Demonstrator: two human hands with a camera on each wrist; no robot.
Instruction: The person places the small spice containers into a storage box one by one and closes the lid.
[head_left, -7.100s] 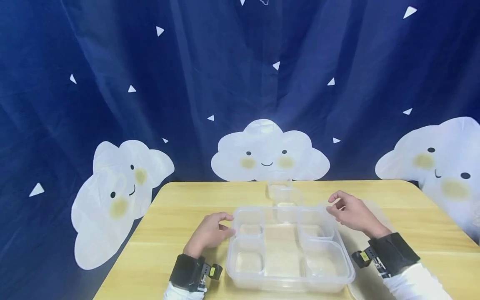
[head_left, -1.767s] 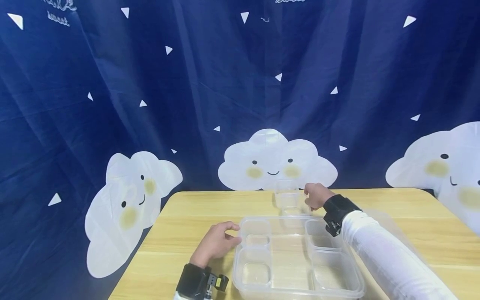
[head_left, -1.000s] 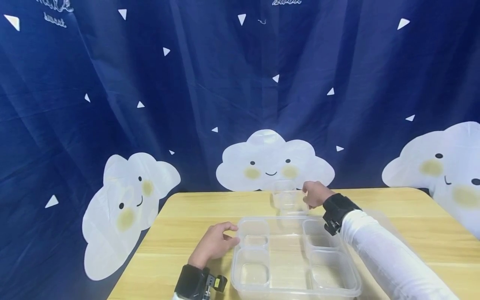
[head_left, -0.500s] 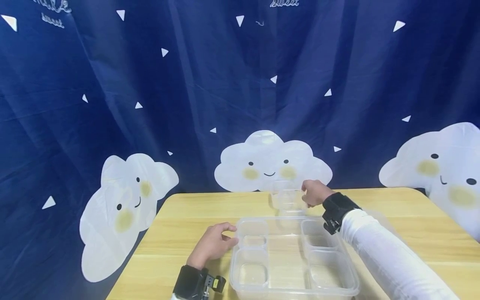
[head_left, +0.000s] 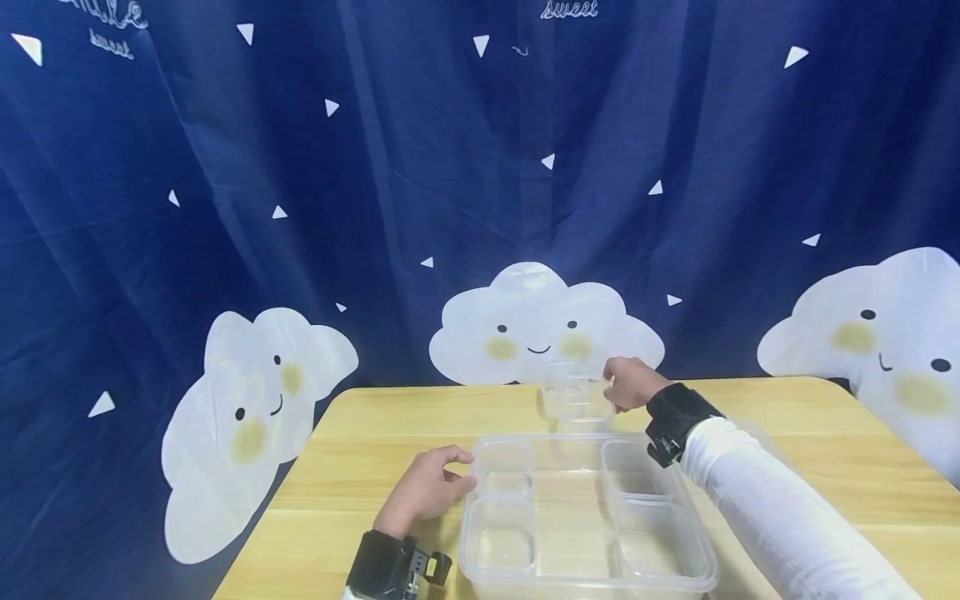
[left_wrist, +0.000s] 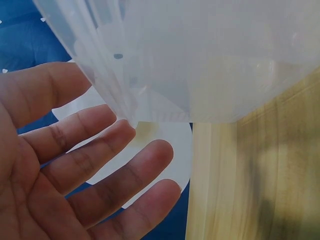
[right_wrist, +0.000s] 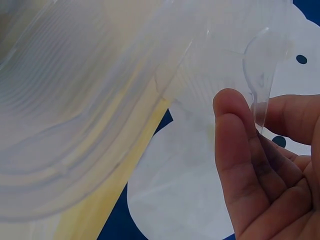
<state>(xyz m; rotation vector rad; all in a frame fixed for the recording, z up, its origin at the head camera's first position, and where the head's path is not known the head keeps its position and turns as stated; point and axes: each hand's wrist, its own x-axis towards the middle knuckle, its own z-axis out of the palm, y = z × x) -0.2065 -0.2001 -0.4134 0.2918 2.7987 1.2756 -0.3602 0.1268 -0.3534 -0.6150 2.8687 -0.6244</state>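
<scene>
A large clear plastic food box [head_left: 570,575] stands on the table, with several small clear square containers set in its corners. My left hand [head_left: 427,485] is at its left wall, fingers spread and loosely bent; in the left wrist view, the fingertips are close to the translucent wall [left_wrist: 200,75], though contact is hard to tell. Behind the box, my right hand [head_left: 633,383] pinches the edge of a small clear container [head_left: 585,410] between thumb and fingers. The right wrist view shows this thin clear edge [right_wrist: 260,107] in the pinch. Another small clear container [head_left: 553,400] is just behind it, overlapping in view.
The pale wooden table [head_left: 360,450] ends at the dark blue curtain [head_left: 375,167] with white clouds. To the box's right, partly beneath my right sleeve [head_left: 780,508], lies a flat pale translucent sheet or lid [head_left: 726,546].
Since the oldest frame, my right hand has moved from the box's back right corner to the small container behind it. In the last second, that container has shifted slightly backward. The left hand stays put.
</scene>
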